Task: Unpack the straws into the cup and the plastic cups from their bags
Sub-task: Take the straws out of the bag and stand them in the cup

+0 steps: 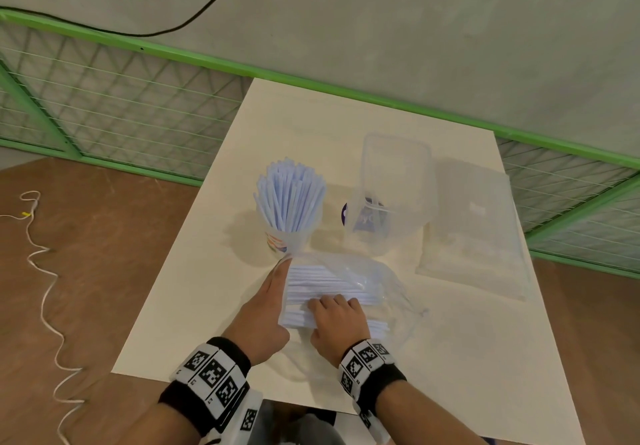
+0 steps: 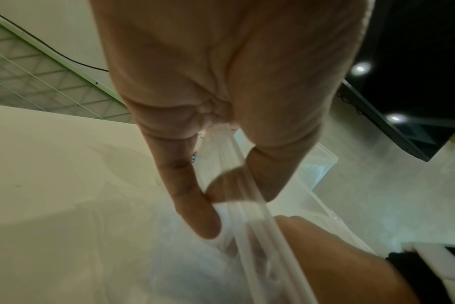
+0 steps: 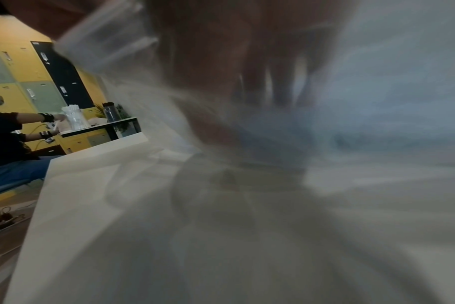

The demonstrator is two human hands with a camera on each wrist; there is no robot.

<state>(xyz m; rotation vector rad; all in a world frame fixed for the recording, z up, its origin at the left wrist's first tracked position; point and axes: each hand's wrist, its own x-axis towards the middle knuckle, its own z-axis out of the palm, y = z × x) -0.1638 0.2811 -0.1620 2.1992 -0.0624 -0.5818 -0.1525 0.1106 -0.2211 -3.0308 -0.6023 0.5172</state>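
Note:
A patterned cup (image 1: pixel 277 240) packed with upright pale blue straws (image 1: pixel 291 195) stands mid-table. In front of it lies a clear straw bag (image 1: pixel 384 281) holding a bundle of white straws (image 1: pixel 322 281). My left hand (image 1: pixel 268 306) is at the bundle's left end, index finger stretched along it. In the left wrist view the left hand (image 2: pixel 231 185) has thumb and fingers round a few straws (image 2: pixel 249 222). My right hand (image 1: pixel 337 318) lies on the bundle with fingers curled over it, thumb low at its near side. The right wrist view is blurred. A clear bag of plastic cups (image 1: pixel 391 195) stands behind.
A flat, clear plastic bag (image 1: pixel 474 233) lies at the table's right side. The white table (image 1: pixel 194 292) ends close on the left, with brown floor and a white cord (image 1: pixel 45 292) beyond. A green mesh fence (image 1: pixel 121 105) runs behind. Another person works at a far table (image 3: pixel 99 126).

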